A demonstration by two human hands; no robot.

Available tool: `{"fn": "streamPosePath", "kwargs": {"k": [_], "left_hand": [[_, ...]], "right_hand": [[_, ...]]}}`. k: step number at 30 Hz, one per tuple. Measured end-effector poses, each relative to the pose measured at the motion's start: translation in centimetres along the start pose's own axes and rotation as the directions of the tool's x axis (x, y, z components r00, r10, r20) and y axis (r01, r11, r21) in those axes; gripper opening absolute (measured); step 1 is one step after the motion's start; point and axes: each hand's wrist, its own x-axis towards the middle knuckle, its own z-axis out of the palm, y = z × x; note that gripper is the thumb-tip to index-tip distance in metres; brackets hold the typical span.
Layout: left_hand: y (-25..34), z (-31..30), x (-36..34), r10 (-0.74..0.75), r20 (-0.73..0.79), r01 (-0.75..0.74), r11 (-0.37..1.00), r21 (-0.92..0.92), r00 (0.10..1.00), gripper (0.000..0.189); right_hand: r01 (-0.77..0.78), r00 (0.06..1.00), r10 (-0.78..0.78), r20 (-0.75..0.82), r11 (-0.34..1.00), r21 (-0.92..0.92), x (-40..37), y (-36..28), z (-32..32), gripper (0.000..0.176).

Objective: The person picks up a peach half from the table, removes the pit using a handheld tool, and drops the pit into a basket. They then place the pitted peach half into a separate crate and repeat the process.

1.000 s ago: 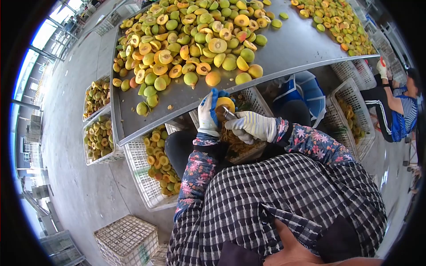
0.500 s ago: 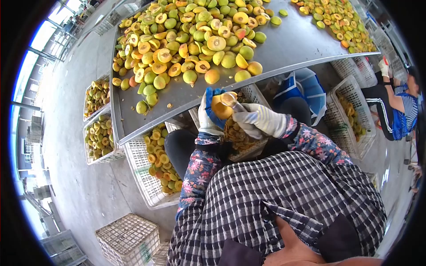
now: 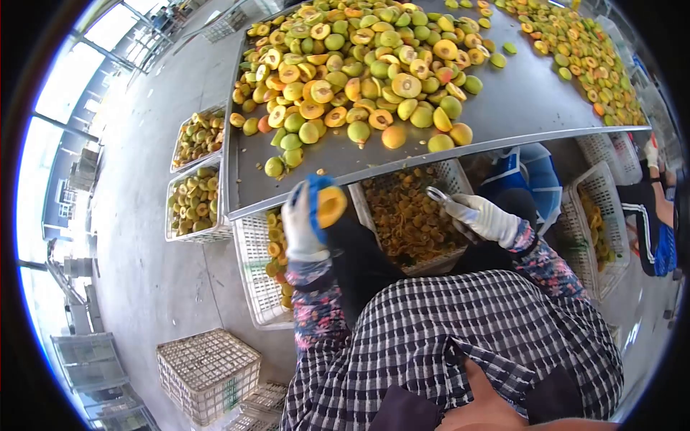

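Observation:
My left hand (image 3: 303,224), in a white glove with a blue palm, grips a hollowed yellow peach half (image 3: 332,206) and is blurred by motion. It is near a white crate (image 3: 251,267) with several fruit halves inside, partly hidden by my arm. My right hand (image 3: 489,219), gloved too, is closed around a metal pitting spoon (image 3: 437,195) with a rounded tip. Below the tool sits another crate (image 3: 361,205) full of brown pits and scraps (image 3: 410,215). A big pile of cut green and yellow peaches (image 3: 359,72) lies on the metal table (image 3: 503,100).
Two crates of fruit halves (image 3: 194,197) stand left of the table. A blue bag (image 3: 528,176) and another crate (image 3: 611,187) are under its right side. An upturned crate (image 3: 208,366) rests on the floor at lower left. Another person (image 3: 650,215) sits far right.
My left hand has moved left and down with the peach half, away from the tool. My right hand has moved right with the spoon, uncovering the crate of scraps. The view has shifted.

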Motion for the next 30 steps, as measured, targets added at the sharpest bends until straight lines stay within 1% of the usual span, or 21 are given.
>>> {"fn": "streamPosePath", "kwargs": {"k": [1, 2, 4, 6, 7, 8, 9, 11, 14, 16, 17, 18, 19, 20, 21, 24, 25, 26, 27, 28, 30], "left_hand": [[-1.6, -1.8, -1.3, -0.303, 0.029, 0.297, 0.906, -0.301, 0.952, 0.021], [-3.6, -3.1, -2.8, -0.555, 0.14, 0.529, 0.642, -0.556, 0.82, 0.025], [-8.5, -4.3, -5.2, -0.79, 0.3, 0.68, 0.192, -0.708, 0.535, 0.036], [-11.9, -4.3, -6.7, -0.717, 0.228, 0.725, 0.522, -0.45, 0.658, 0.039], [-13.6, -4.3, -7.5, -0.674, 0.19, 0.697, 0.655, -0.294, 0.714, 0.041], [-14.3, -3.6, -6.1, -0.802, 0.193, 0.805, 0.484, -0.344, 0.565, 0.042], [-15.2, -2.9, -4.9, -0.768, 0.12, 0.772, 0.6, -0.209, 0.629, 0.044], [-16.6, -1.7, -2.4, -0.654, 0.004, 0.652, 0.754, 0.084, 0.756, 0.048], [-19.6, 1.2, 1.8, -0.637, 0.078, 0.606, 0.759, 0.24, 0.767, 0.057], [-20.2, 3.1, 3.7, -0.685, 0.144, 0.582, 0.695, 0.423, 0.714, 0.064], [-22.1, 4.5, 3.6, -0.72, 0.229, 0.559, 0.665, 0.495, 0.655, 0.071], [-23.2, 5.5, 3.3, -0.728, 0.27, 0.533, 0.659, 0.53, 0.63, 0.07], [-25.1, 6.4, 3.0, -0.7, 0.308, 0.489, 0.687, 0.538, 0.644, 0.067], [-24.8, 6.3, 3.4, -0.672, 0.346, 0.444, 0.712, 0.544, 0.655, 0.065], [-24.3, 6.2, 3.4, -0.669, 0.293, 0.477, 0.713, 0.515, 0.684, 0.057], [-21.6, 4.2, 3.3, -0.753, 0.226, 0.723, 0.658, 0.211, 0.618, 0.046], [-22.0, 4.5, 2.8, -0.786, 0.271, 0.805, 0.428, -0.411, 0.556, 0.035], [-21.0, 3.8, 2.8, -0.756, 0.37, 0.669, 0.119, -0.733, 0.54, 0.031], [-18.5, 2.8, 3.2, -0.671, 0.428, 0.537, -0.053, -0.842, 0.605, 0.034], [-15.5, 1.8, 3.5, -0.579, 0.456, 0.391, -0.244, -0.888, 0.676, 0.038], [-10.8, 1.0, 4.0, -0.456, 0.517, 0.392, -0.345, -0.853, 0.724, 0.046]], "right_hand": [[0.028, 1.0, -0.028, -0.005, 1.0, 0.005, 0.1, 0.6, -0.2, 0.042], [0.017, 1.0, -0.017, 0.007, 1.0, 0.009, -0.1, 0.8, -0.2, 0.042], [-0.001, 1.0, 0.001, 0.026, 1.0, 0.013, -0.4, 0.9, -0.4, 0.043], [0.013, 0.999, -0.014, 0.037, 1.0, 0.014, 0.1, 1.1, -0.1, 0.043], [0.013, 0.999, -0.013, 0.037, 1.0, 0.0, 0.1, 0.6, 0.1, 0.043], [0.014, 0.999, -0.013, 0.031, 1.0, -0.014, 0.2, 0.1, 0.2, 0.043], [-0.002, 1.0, 0.002, 0.028, 1.0, 0.014, 0.3, -0.5, 0.7, 0.04], [0.061, 0.998, -0.06, 0.013, 0.997, -0.045, 0.5, -0.3, 1.3, 0.037], [0.125, 0.992, -0.123, 0.026, 0.99, -0.073, 2.0, 2.0, 1.6, 0.032], [0.151, 0.988, -0.149, 0.043, 0.987, -0.051, 2.4, 2.9, 1.8, 0.031], [0.106, 0.993, -0.099, 0.057, 0.985, -0.135, 1.8, 1.9, 1.7, 0.026], [0.115, 0.993, -0.107, 0.051, 0.977, -0.18, 1.4, 1.4, 1.6, 0.026], [0.122, 0.992, -0.115, 0.045, 0.967, -0.224, 1.1, 1.1, 1.5, 0.025], [0.127, 0.992, -0.121, 0.04, 0.955, -0.268, 0.9, 1.1, 1.5, 0.025], [0.132, 0.991, -0.128, 0.03, 0.971, -0.198, 0.6, 1.4, 1.4, 0.028], [0.143, 0.99, -0.144, -0.001, 0.987, -0.068, 1.4, 4.2, 1.0, 0.032], [0.09, 0.996, -0.09, 0.013, 0.994, -0.06, 1.2, 4.0, 0.7, 0.031], [0.036, 0.999, -0.034, 0.03, 0.998, -0.048, 0.4, 2.2, 0.9, 0.031], [-0.023, 0.999, 0.024, 0.048, 0.999, -0.036, 0.2, 1.1, 1.0, 0.03], [0.033, 0.999, -0.031, 0.042, 0.998, -0.045, 0.6, 1.0, 1.3, 0.03], [0.149, 0.989, -0.147, 0.025, 0.987, -0.068, 1.8, 1.1, 1.6, 0.029]]}}
